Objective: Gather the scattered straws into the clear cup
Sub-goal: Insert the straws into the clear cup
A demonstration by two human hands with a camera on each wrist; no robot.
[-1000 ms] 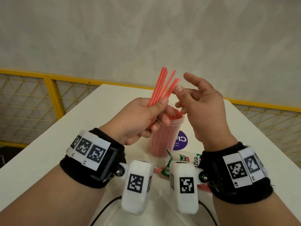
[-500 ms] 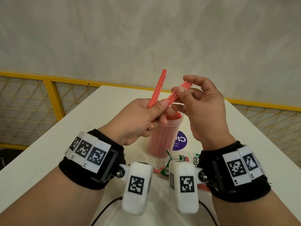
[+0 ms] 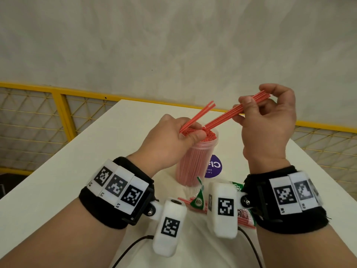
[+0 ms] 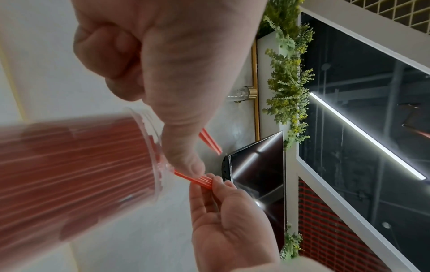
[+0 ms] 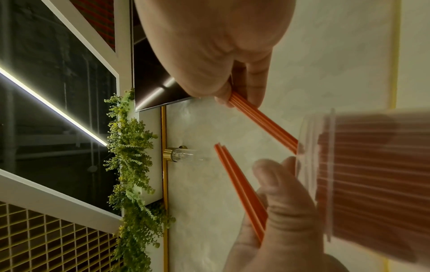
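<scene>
Now both hands pinching straws (image 3: pixel 234 111), right bunch's tips touching clear cup (image 3: pixel 195 161)

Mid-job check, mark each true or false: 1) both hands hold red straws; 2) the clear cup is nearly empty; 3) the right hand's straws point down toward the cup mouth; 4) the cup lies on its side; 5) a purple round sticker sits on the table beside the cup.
1) True: the left hand and the right hand each pinch red straws.
2) False: the clear cup is packed with straws.
3) True: their lower ends reach its mouth.
4) False: it stands upright on the table.
5) True: the purple sticker lies just right of it.
</scene>
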